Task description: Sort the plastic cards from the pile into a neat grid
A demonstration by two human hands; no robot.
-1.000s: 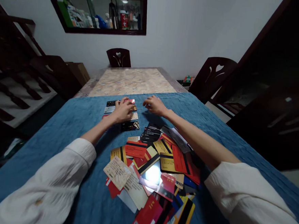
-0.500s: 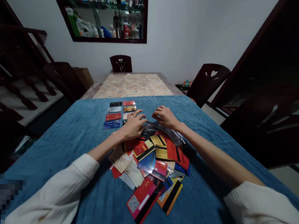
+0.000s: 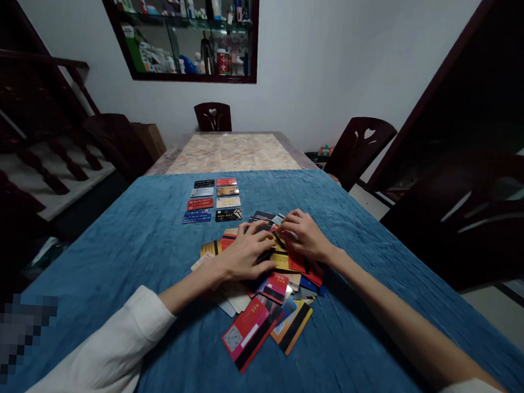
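A loose pile of bank cards lies on the blue tablecloth [image 3: 114, 252]. My left hand [image 3: 249, 252] rests over the pile's middle, fingers spread and thumb apart, covering several cards. Just right of it, my right hand [image 3: 304, 236] touches the pile's upper part with bent, parted fingers; no card shows lifted in it. Between the hands a yellow card [image 3: 279, 260] shows. A red card with a QR code [image 3: 249, 333] and an orange card with a black stripe [image 3: 295, 329] lie nearest me. Beyond the pile, cards stand in two columns, among them a blue card [image 3: 197, 216] and a black card [image 3: 228, 215].
The table's bare patterned top [image 3: 238, 150] extends past the cloth. Dark wooden chairs stand around, one at the far end [image 3: 212, 118] and one at far right [image 3: 359, 149]. A glass-shelved cabinet [image 3: 193, 21] is set in the wall.
Both hands have moved nearer to me and to the right, down onto the pile. The right columns' lower cards, covered before by my left hand, now show. My view has shifted slightly.
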